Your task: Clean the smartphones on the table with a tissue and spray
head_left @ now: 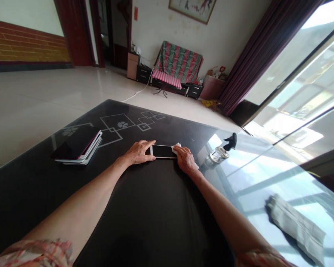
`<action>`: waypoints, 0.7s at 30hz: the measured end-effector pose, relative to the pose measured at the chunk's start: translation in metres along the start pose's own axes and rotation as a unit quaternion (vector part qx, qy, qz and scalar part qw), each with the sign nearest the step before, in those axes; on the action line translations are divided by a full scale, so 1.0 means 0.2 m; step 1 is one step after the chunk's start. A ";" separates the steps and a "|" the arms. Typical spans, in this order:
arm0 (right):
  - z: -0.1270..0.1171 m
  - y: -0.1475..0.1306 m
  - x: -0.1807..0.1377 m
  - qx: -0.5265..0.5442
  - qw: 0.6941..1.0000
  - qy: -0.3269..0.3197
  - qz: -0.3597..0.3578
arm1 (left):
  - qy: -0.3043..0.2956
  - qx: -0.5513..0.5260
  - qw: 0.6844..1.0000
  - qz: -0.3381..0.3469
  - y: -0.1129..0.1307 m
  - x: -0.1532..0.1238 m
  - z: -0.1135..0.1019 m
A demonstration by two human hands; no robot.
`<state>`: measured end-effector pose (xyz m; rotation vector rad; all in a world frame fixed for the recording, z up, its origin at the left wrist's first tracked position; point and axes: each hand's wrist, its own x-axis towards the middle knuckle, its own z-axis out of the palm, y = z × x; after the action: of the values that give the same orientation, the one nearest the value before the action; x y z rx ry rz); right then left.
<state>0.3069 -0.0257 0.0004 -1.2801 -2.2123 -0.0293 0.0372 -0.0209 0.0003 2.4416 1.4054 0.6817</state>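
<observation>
Your left hand point(140, 152) pinches the phone point(163, 151) at its left end, probably so it won't slide on the bench point(156, 215); your right hand point(186, 159) clutches a white wipe point(178, 145) against the other end. Spray bottle point(220, 155) sits right, seemingly handy.

Counted: one bench point(156, 207), one phone point(163, 151), one white wipe point(173, 149), one spray bottle point(219, 155), one folded grey cloth point(297, 226), one stack of flat devices point(76, 146), number within unclear; one left hand point(139, 152), one right hand point(186, 159).

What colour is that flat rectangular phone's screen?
The phone's screen is black, best seen in the head view.
</observation>
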 end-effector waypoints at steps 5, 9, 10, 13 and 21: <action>0.01 0.02 0.04 0.017 1.000 0.001 -0.013 | -0.005 0.006 1.000 -0.003 -0.01 -0.01 0.00; 0.03 0.04 0.04 0.021 0.999 0.014 -0.023 | -0.002 0.015 1.000 -0.005 0.00 -0.01 0.00; 0.03 0.05 0.04 0.020 0.999 0.018 -0.027 | -0.003 0.017 1.000 -0.006 0.00 -0.01 0.00; 0.04 0.05 0.04 0.014 0.999 0.016 -0.048 | -0.006 0.018 1.000 -0.008 0.00 -0.01 0.00; 0.01 -0.07 -0.01 0.003 0.998 -0.008 -0.069 | 0.000 0.011 1.000 -0.004 0.00 -0.01 0.00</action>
<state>0.2954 -0.0331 0.0013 -1.1256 -2.3094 -0.0668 0.0363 -0.0235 0.0008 2.4511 1.4288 0.6679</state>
